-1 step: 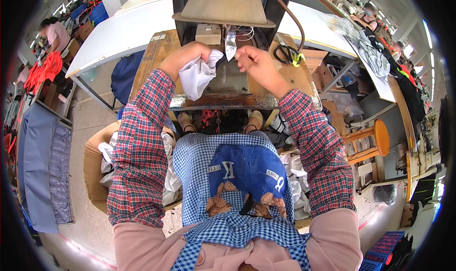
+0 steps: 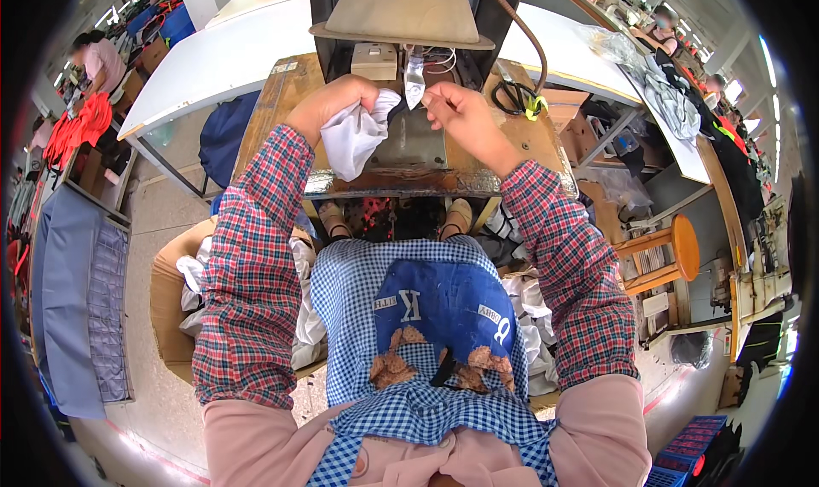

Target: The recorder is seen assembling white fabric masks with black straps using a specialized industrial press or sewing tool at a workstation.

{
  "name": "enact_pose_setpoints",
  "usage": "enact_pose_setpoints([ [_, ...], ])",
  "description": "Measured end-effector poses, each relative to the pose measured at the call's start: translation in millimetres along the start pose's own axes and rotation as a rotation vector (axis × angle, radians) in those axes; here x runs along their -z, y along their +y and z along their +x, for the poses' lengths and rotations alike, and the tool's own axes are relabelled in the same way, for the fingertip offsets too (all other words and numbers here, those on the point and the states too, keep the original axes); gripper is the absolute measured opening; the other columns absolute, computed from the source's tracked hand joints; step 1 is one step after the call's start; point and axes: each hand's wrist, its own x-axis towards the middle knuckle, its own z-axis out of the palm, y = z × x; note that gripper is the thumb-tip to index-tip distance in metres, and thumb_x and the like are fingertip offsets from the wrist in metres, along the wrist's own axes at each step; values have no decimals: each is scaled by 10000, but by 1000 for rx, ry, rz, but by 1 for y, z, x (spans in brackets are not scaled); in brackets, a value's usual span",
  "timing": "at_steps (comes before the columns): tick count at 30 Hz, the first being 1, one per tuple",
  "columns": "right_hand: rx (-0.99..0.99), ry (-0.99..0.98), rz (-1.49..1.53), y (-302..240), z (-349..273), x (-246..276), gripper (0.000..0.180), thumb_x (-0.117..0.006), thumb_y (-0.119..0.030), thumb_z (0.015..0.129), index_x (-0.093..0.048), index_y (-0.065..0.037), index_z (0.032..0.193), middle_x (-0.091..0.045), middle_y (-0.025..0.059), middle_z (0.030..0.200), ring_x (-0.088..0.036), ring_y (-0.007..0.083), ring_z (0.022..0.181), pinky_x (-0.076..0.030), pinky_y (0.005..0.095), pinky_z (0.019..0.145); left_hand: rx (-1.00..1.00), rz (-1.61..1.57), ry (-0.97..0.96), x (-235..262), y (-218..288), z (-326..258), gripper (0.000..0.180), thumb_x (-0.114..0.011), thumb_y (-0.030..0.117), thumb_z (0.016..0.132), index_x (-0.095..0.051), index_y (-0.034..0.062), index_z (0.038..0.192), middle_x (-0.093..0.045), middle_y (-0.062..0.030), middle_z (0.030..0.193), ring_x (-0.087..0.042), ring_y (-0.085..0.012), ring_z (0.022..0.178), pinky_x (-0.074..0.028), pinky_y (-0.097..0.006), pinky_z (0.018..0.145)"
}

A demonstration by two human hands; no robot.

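My left hand (image 2: 343, 101) is closed around a bunched white cloth (image 2: 354, 142), which hangs down over the near part of the wooden worktop. At the middle of the machine, a shiny silvery piece with a pointed lower end (image 2: 415, 82) hangs beneath a wide beige cover (image 2: 401, 11). Just right of that point is my right hand (image 2: 465, 118), thumb and forefinger pinched together close beside it. Whatever lies between those fingertips is too small to make out. Both hands are above the worktop (image 2: 286, 103), apart from each other.
Black-handled scissors (image 2: 512, 97) with a yellow tie lie right of my right hand. A cardboard box (image 2: 171, 295) of white cloth stands lower left, with more white cloth (image 2: 536, 321) at right. White tables (image 2: 213, 52) flank the machine; a wooden stool (image 2: 682, 252) is at right. Other people work farther off.
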Motion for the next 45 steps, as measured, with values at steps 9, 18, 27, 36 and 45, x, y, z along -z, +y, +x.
enact_pose_setpoints([
  [9, -126, -106, 134, -1, -2, 5, 242, -567, -246, 989, -603, -13, 939, -565, -14, 764, -555, 77, 673, -485, 236, 652, -40, -129, -107, -13, 16, -20, 287, -521, 111, 634, -621, -26, 866, -597, -63, 751, -558, -155, 646, -465, -249, 605],
  [18, -343, -170, 601, -26, -68, -27, 234, -599, -277, 968, -627, -46, 946, -623, 9, 798, -612, 93, 704, -527, 244, 655, 86, -399, -220, -50, 12, -88, 477, -573, 79, 653, -585, -29, 1117, -647, -85, 893, -635, -162, 749, -522, -251, 707],
  [27, -438, -48, 842, -47, -112, -49, 184, -629, -237, 954, -653, -55, 965, -656, 9, 834, -634, 91, 751, -533, 232, 694, -395, 477, 192, -94, 17, -142, 445, -628, 94, 747, -562, -15, 1173, -626, -130, 1100, -626, -284, 975, -498, -343, 828],
  [36, -321, -197, 569, -66, -120, -52, 251, -605, -245, 973, -640, 3, 959, -675, 28, 868, -618, 72, 760, -504, 220, 674, -510, 801, 461, -144, 20, -176, 366, -646, 88, 751, -588, -2, 1100, -635, -151, 984, -625, -337, 846, -515, -422, 748],
  [45, -276, -387, 518, -82, -119, -18, 245, -562, -229, 994, -616, 10, 1001, -685, 46, 902, -647, 98, 828, -533, 250, 753, -517, 426, 61, -111, 36, -178, 154, -568, 138, 888, -587, 0, 952, -585, -181, 793, -555, -280, 677, -459, -335, 628],
])
